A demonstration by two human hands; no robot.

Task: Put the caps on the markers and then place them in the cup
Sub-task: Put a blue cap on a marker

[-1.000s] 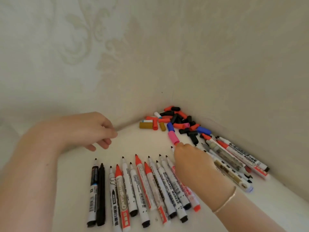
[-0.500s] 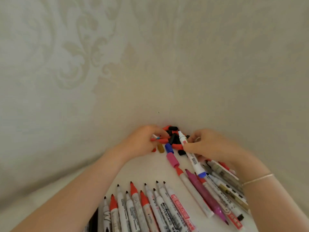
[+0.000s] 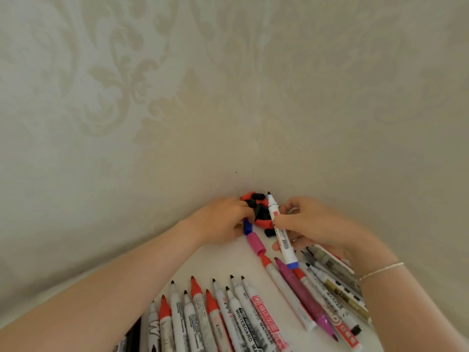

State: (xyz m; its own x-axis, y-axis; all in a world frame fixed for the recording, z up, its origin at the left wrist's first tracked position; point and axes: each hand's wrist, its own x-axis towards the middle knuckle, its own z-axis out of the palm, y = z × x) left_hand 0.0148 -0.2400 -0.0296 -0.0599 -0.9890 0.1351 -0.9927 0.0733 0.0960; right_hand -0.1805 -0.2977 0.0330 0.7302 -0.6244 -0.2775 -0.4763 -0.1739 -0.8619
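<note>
The right hand (image 3: 314, 224) pinches an uncapped marker (image 3: 280, 232), its long axis tip-first toward the cap pile (image 3: 256, 207) in the wall corner. The left hand (image 3: 223, 222), nearer that pile, has fingers curled among the caps; whether its grip clamps one I cannot tell.

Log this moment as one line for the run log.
right hand: holds uncapped marker | left hand: fingers in cap pile | cup: not in view

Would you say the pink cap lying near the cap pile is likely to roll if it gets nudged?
Probably yes: the pink cap is a smooth cylinder lying on its side on the white tabletop. It looks small and light. The red-tipped marker at its end might stop it.
</note>
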